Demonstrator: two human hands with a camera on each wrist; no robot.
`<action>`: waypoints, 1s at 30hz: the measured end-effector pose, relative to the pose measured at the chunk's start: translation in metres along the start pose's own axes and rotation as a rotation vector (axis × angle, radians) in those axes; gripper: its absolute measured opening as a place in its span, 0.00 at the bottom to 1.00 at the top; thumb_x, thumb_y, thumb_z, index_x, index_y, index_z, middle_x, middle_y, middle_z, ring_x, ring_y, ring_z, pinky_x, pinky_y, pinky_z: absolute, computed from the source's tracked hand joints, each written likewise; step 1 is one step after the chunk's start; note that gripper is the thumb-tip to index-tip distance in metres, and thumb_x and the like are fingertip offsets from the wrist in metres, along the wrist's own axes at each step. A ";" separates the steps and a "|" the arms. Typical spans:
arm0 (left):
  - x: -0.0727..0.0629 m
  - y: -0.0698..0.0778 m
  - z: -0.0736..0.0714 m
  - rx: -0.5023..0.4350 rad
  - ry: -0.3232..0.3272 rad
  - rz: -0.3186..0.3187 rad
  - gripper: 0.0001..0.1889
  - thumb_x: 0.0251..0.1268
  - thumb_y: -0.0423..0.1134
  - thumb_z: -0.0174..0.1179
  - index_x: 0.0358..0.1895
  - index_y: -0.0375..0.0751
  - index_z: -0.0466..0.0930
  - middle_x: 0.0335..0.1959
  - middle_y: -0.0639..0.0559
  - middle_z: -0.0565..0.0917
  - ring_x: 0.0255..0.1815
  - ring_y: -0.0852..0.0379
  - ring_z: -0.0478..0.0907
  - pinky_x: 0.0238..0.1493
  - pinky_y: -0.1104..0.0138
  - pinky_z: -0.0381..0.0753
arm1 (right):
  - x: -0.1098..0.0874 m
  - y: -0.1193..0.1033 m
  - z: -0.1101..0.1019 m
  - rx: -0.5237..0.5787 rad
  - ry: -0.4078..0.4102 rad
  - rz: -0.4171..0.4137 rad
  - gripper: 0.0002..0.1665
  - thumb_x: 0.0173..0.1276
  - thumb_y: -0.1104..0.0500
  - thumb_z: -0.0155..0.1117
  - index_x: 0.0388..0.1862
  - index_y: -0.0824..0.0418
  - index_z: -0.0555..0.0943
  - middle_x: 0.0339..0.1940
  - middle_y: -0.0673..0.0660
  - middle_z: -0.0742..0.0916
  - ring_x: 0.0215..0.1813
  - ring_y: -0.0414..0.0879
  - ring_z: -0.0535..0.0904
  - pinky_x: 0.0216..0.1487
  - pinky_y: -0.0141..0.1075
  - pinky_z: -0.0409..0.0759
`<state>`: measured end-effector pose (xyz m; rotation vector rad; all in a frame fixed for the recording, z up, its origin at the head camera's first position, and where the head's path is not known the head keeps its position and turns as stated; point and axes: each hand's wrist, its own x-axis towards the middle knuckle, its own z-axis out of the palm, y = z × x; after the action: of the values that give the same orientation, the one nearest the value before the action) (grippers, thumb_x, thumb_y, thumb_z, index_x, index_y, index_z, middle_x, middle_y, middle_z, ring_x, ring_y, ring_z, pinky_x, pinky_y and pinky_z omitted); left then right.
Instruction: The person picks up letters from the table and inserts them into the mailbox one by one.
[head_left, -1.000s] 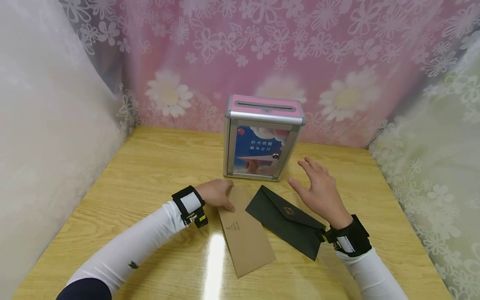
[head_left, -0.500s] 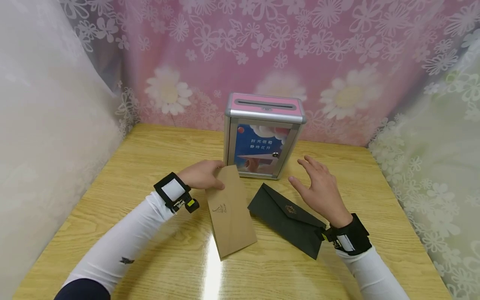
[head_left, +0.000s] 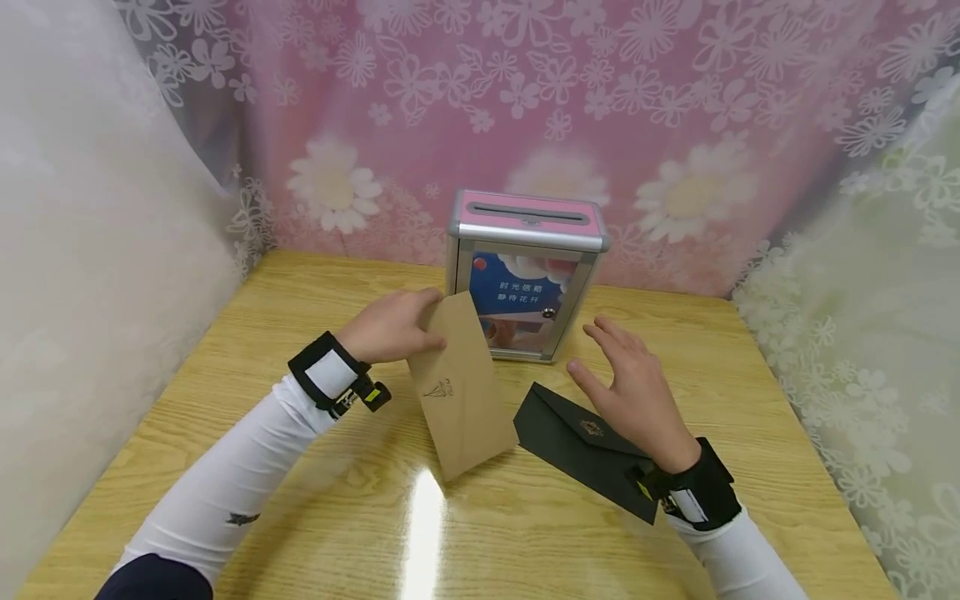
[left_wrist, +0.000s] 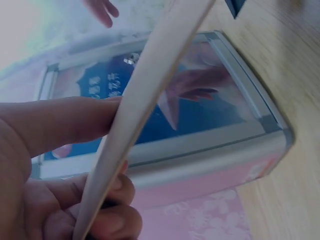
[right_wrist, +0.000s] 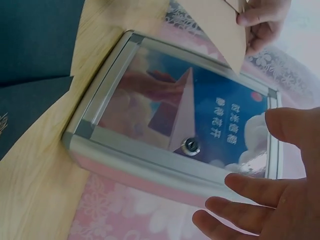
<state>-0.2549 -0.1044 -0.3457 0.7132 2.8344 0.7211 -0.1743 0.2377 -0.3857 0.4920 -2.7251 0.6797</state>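
My left hand (head_left: 392, 326) pinches the upper left edge of a tan envelope (head_left: 467, 392), thumb on its near face and fingers behind. The envelope is tilted up off the table, its top corner overlapping the lower left of the box in the head view. Edge-on in the left wrist view, the same envelope (left_wrist: 145, 95) runs between thumb and fingers. A black envelope (head_left: 573, 442) with a gold emblem lies on the table. Over its right part my right hand (head_left: 636, 390) hovers, fingers spread and holding nothing; the wrist strap hides some of that envelope.
A silver-framed box (head_left: 536, 242) with a pink slotted top and a small lock (right_wrist: 190, 146) stands at the back of the wooden table (head_left: 315, 517). Behind it hangs a pink floral curtain (head_left: 450, 83), with pale curtains at both sides.
The tan envelope has been lifted off the table and moved left and back by my left hand, no longer beside the black envelope's corner as before. My right hand has barely moved.
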 end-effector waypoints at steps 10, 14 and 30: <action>-0.004 0.038 -0.008 0.004 0.119 0.114 0.31 0.64 0.47 0.66 0.68 0.41 0.70 0.45 0.49 0.84 0.39 0.54 0.82 0.40 0.60 0.83 | -0.004 -0.023 -0.004 0.063 -0.007 -0.054 0.31 0.76 0.46 0.61 0.72 0.58 0.73 0.71 0.61 0.77 0.73 0.60 0.70 0.70 0.59 0.67; -0.003 0.050 -0.010 0.024 0.153 0.184 0.30 0.65 0.47 0.66 0.68 0.41 0.70 0.44 0.50 0.83 0.38 0.56 0.81 0.39 0.62 0.81 | -0.004 -0.029 -0.003 0.106 -0.034 -0.089 0.30 0.76 0.47 0.60 0.73 0.57 0.72 0.67 0.60 0.80 0.68 0.57 0.75 0.66 0.56 0.72; 0.009 0.080 -0.015 0.111 0.252 0.406 0.28 0.68 0.47 0.64 0.68 0.43 0.69 0.50 0.52 0.82 0.42 0.59 0.79 0.40 0.63 0.81 | 0.004 -0.034 0.001 0.281 -0.021 -0.122 0.12 0.77 0.58 0.59 0.55 0.59 0.77 0.36 0.51 0.88 0.27 0.39 0.76 0.29 0.33 0.74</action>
<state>-0.2330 -0.0445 -0.2946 1.3294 3.0044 0.7570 -0.1651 0.2078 -0.3714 0.7257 -2.6037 1.0349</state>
